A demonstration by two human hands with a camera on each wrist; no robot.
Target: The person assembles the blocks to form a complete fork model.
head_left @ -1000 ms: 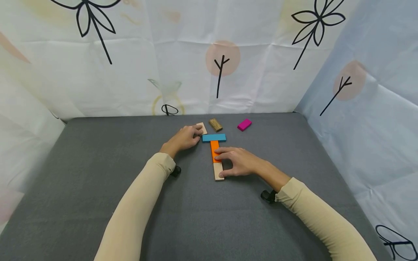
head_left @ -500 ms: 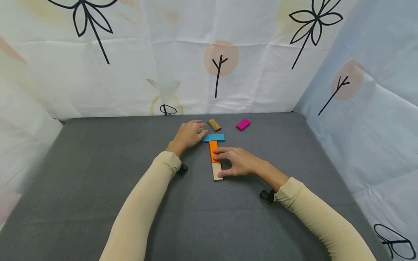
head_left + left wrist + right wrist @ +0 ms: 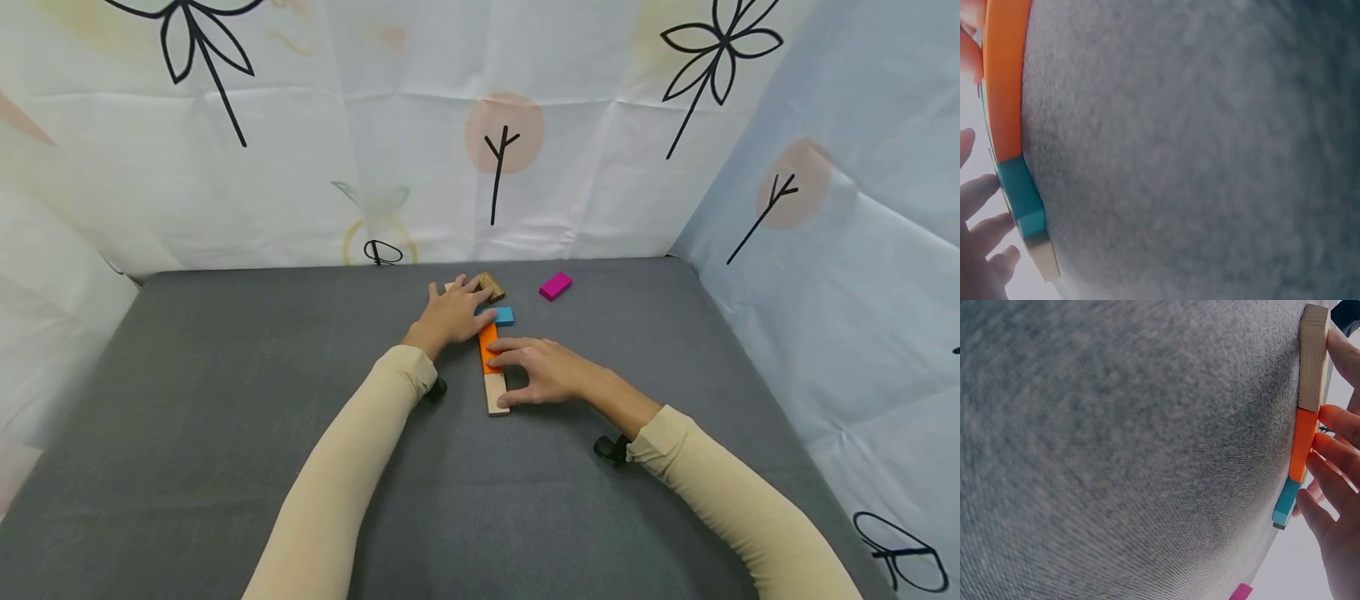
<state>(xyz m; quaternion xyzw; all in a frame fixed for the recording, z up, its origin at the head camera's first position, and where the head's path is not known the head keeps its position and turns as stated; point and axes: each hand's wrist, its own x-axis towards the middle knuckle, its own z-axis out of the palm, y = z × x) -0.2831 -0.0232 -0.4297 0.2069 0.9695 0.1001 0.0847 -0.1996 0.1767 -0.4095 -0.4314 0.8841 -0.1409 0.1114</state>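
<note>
My left hand (image 3: 450, 315) is spread over the blue block (image 3: 505, 317), covering its left part, and its fingertips reach towards a brown wooden block (image 3: 491, 286). A pale wooden block (image 3: 448, 286) shows only partly behind those fingers. The right hand (image 3: 547, 368) lies beside an orange block (image 3: 486, 337), its fingers touching the top and its thumb on a second pale block (image 3: 495, 393). Blue, orange and pale blocks form a T shape. In the right wrist view, the orange block (image 3: 1303, 444) sits end to end with the pale block (image 3: 1313, 359).
A magenta block (image 3: 556, 287) lies at the back right of the grey tabletop (image 3: 225, 417). White patterned cloth (image 3: 420, 150) hangs behind the table, and more cloth (image 3: 885, 292) hangs along the right side.
My left hand has moved right, from the pale block at the back onto the blue block, and its fingers have spread. The right hand has stayed on the orange and pale blocks.
</note>
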